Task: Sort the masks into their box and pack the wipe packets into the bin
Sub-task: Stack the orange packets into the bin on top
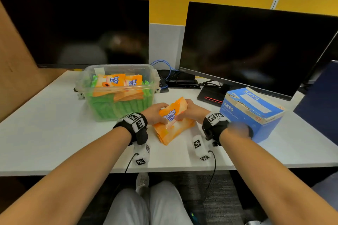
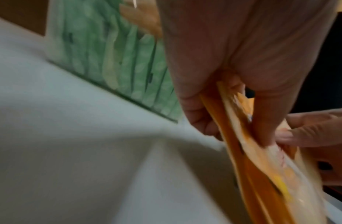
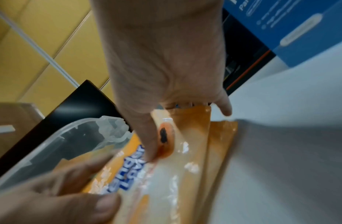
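Both hands hold a stack of orange "Tender Love" wipe packets [image 1: 172, 115] at the middle of the white table [image 1: 54, 129]. My left hand [image 1: 159, 113] grips the stack's left side, thumb on top and fingers underneath, as the left wrist view shows on the packets [image 2: 241, 136]. My right hand [image 1: 188, 110] grips the right end, its thumb pressed on the top packet [image 3: 185, 151]. The clear plastic bin [image 1: 117, 67], holding green and orange packets, stands just left of the hands. The blue KN95 mask box [image 1: 254, 113] stands to the right, flaps open. No masks are in view.
Two dark monitors [image 1: 76, 31] [image 1: 256, 47] stand at the back of the table. A monitor base with a red stripe [image 1: 212, 97] and cables [image 1: 164, 75] lie behind the packets. The table's front edge [image 1: 164, 169] runs above my knees.
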The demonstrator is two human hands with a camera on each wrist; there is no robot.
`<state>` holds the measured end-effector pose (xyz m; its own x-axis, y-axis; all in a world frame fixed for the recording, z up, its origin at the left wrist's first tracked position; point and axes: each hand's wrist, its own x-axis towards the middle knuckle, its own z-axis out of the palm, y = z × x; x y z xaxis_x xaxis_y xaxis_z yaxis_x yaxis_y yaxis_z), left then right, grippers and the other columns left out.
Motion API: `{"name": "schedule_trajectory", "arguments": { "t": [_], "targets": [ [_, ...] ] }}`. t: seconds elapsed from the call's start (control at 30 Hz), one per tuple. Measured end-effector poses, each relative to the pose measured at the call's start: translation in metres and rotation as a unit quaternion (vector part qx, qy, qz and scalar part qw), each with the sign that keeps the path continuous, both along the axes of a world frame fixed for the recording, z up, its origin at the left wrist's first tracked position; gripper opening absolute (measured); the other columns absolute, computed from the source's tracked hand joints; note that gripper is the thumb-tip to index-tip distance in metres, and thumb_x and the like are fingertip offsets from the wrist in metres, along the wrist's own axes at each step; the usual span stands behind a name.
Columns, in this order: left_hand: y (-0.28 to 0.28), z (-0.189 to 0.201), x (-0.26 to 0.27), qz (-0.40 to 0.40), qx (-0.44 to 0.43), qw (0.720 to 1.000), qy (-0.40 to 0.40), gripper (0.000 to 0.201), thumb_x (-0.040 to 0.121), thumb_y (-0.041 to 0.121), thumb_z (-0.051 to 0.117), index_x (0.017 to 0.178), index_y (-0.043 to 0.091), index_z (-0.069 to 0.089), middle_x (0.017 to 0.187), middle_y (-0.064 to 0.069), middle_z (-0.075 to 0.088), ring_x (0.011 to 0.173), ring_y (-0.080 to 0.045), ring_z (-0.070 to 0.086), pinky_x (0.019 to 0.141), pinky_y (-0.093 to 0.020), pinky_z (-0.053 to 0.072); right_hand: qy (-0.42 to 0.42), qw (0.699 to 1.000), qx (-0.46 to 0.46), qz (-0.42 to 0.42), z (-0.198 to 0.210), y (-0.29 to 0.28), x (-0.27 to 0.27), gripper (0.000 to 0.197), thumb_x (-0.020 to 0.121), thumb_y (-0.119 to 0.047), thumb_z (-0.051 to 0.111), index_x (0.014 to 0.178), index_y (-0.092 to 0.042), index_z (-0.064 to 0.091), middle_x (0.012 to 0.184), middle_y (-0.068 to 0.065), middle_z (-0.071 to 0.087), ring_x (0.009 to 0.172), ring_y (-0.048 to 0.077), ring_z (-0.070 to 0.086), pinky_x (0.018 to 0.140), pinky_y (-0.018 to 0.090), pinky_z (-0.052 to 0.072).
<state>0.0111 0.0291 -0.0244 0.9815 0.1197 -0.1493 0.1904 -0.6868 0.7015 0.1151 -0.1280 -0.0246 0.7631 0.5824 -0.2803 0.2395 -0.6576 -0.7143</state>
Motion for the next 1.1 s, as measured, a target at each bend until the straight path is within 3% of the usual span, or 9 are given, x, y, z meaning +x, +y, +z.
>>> {"name": "schedule_trajectory", "arguments": {
  "t": [0.1,0.2,0.3,0.4,0.5,0.6,0.8,0.93,1.1],
  "targets": [
    [0.005,0.011,0.003,0.043,0.052,0.99,-0.122,0.044,0.076,0.007,0.074,0.117,0.017,0.061,0.116,-0.003,0.061,0.101,-0.017,0.056,0.086,-0.029,0.049,0.051,0.991,0.123,-0.001,0.007,-0.013,0.002,0.066,0.073,-0.014,0.08,0.131,-0.017,0.049,0.122,0.002,0.061,0.111,0.02,0.06,0.091,0.035,0.052],
    [0.006,0.009,0.0,0.161,-0.109,0.954,-0.23,0.037,0.078,0.003,0.072,0.111,0.013,0.061,0.106,0.0,0.061,0.096,-0.015,0.057,0.076,-0.024,0.051,0.082,0.968,0.234,-0.034,0.006,-0.024,0.001,0.048,0.083,-0.006,0.07,0.127,-0.012,0.053,0.113,0.003,0.067,0.101,0.017,0.065,0.085,0.03,0.054],
    [-0.001,-0.011,-0.002,0.169,-0.244,0.936,-0.19,0.041,0.079,-0.012,0.064,0.113,0.009,0.053,0.097,-0.001,0.061,0.097,-0.018,0.057,0.077,-0.023,0.049,0.135,0.955,0.264,-0.009,-0.012,-0.03,-0.002,0.047,0.08,-0.006,0.071,0.124,-0.016,0.058,0.119,0.009,0.068,0.111,0.028,0.064,0.1,0.05,0.047],
    [-0.014,-0.025,-0.005,0.15,-0.217,0.956,-0.125,0.033,0.086,-0.015,0.049,0.097,0.017,0.053,0.087,0.001,0.058,0.086,-0.017,0.054,0.069,-0.025,0.046,0.134,0.956,0.261,-0.017,-0.021,-0.03,-0.014,0.047,0.08,0.01,0.064,0.109,-0.026,0.059,0.113,0.005,0.067,0.102,0.021,0.065,0.091,0.041,0.053],
    [-0.019,-0.028,0.002,0.166,-0.228,0.945,-0.168,0.029,0.085,-0.015,0.046,0.071,0.01,0.05,0.07,-0.004,0.053,0.068,-0.017,0.05,0.062,-0.03,0.046,0.1,0.955,0.278,-0.005,-0.016,-0.021,-0.02,0.049,0.073,0.02,0.059,0.108,-0.014,0.062,0.106,0.011,0.067,0.094,0.018,0.066,0.083,0.034,0.056],
    [-0.015,-0.027,0.014,0.192,-0.266,0.919,-0.219,0.008,0.084,-0.002,0.058,0.086,0.004,0.063,0.085,-0.012,0.066,0.081,-0.024,0.062,0.075,-0.043,0.054,0.054,0.952,0.296,-0.06,-0.01,-0.016,-0.009,0.052,0.07,0.019,0.063,0.12,0.005,0.055,0.114,0.02,0.065,0.097,0.022,0.064,0.083,0.032,0.054],
    [-0.013,-0.028,0.006,0.182,-0.205,0.954,-0.122,0.029,0.083,-0.009,0.063,0.109,0.003,0.062,0.098,-0.009,0.058,0.094,-0.018,0.052,0.054,-0.006,0.045,0.079,0.977,0.172,-0.093,-0.02,-0.015,-0.005,0.041,0.078,0.002,0.068,0.117,-0.007,0.062,0.111,0.007,0.065,0.095,0.018,0.059,0.075,0.025,0.047],
    [-0.01,-0.025,0.002,0.193,-0.147,0.957,-0.156,0.032,0.082,-0.004,0.065,0.113,0.001,0.063,0.109,-0.016,0.067,0.098,-0.021,0.059,0.087,-0.031,0.049,0.043,0.986,0.142,-0.076,-0.013,-0.015,-0.003,0.047,0.073,-0.006,0.077,0.118,-0.011,0.063,0.117,0.007,0.065,0.112,0.025,0.059,0.099,0.04,0.047],
    [-0.011,0.008,-0.006,0.164,-0.094,0.952,-0.24,0.032,0.084,-0.003,0.061,0.114,0.005,0.061,0.109,-0.013,0.067,0.099,-0.022,0.061,0.091,-0.036,0.049,-0.115,0.979,0.154,-0.066,0.042,-0.03,-0.008,0.056,0.064,-0.02,0.087,0.112,-0.02,0.057,0.106,-0.002,0.062,0.099,0.014,0.06,0.084,0.032,0.054]
  ]
}}
